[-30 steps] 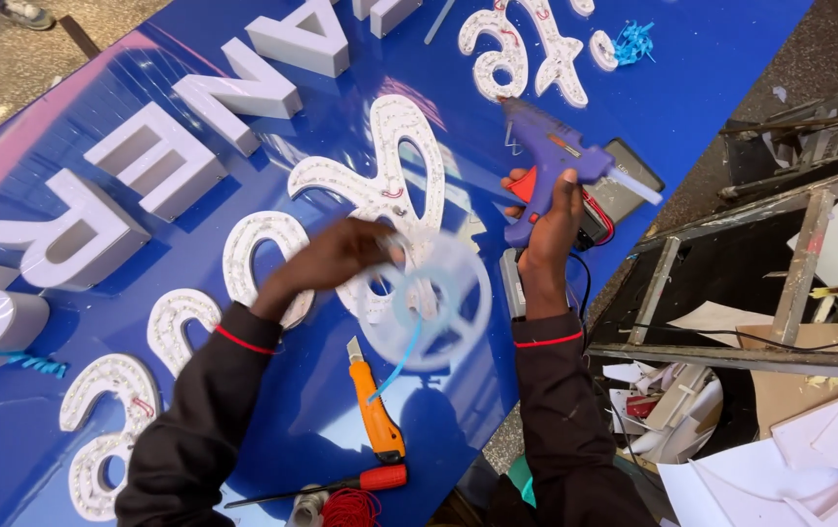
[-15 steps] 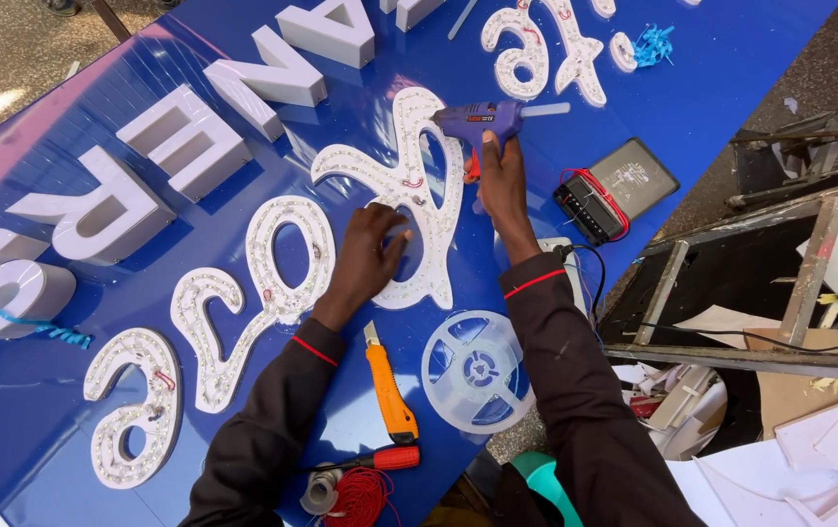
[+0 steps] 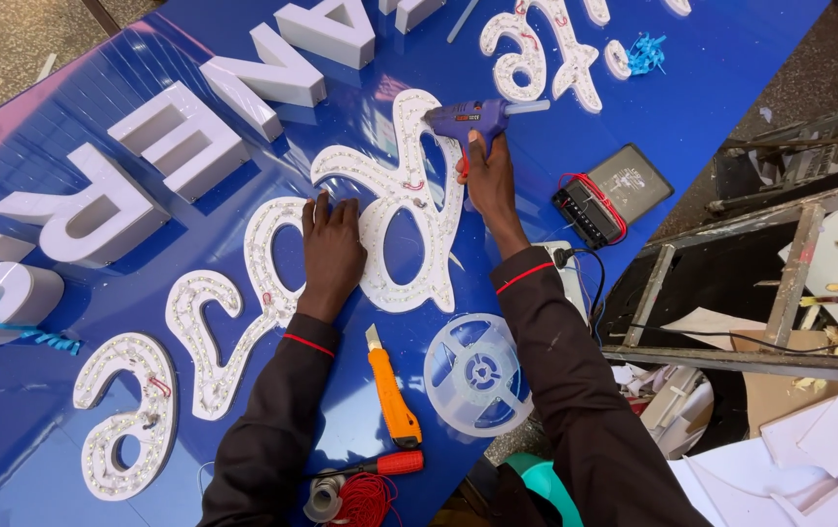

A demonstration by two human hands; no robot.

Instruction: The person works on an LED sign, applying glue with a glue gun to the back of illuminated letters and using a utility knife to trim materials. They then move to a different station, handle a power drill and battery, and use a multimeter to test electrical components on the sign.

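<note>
1. One large glossy blue sign panel (image 3: 692,88) lay under both hands and filled most of the view.
2. Four blocky raised white box letters (image 3: 180,137) were fully in view beyond the left fingertips, with parts of others cut off at the top and left edges.
3. Several flat white curly script letters studded with small lights (image 3: 394,210) lay on the panel. The biggest ran between the two hands, three smaller ones trailed back past the left wrist, and more sat far beyond the right fingers.
4. One clear plastic empty reel (image 3: 477,373) rested behind the right wrist, beside the sleeve.
5. One dark flat power box with red wires (image 3: 612,193) sat to the right of the right fingers, apart from them.
6. One purple glue gun (image 3: 472,119) was gripped in the right hand (image 3: 489,176), fingers wrapped about its handle, nozzle pointing left over the top of the big script letter.
7. One orange utility knife (image 3: 391,390) lay behind the left wrist.
8. The left hand (image 3: 331,249) pressed flat, fingers spread narrowly, on the edge where two script letters met.
9. Against half a second before, both hands sat in much the same spots, the gun nozzle a little nearer the letter, and the reel was unmoved.
</note>
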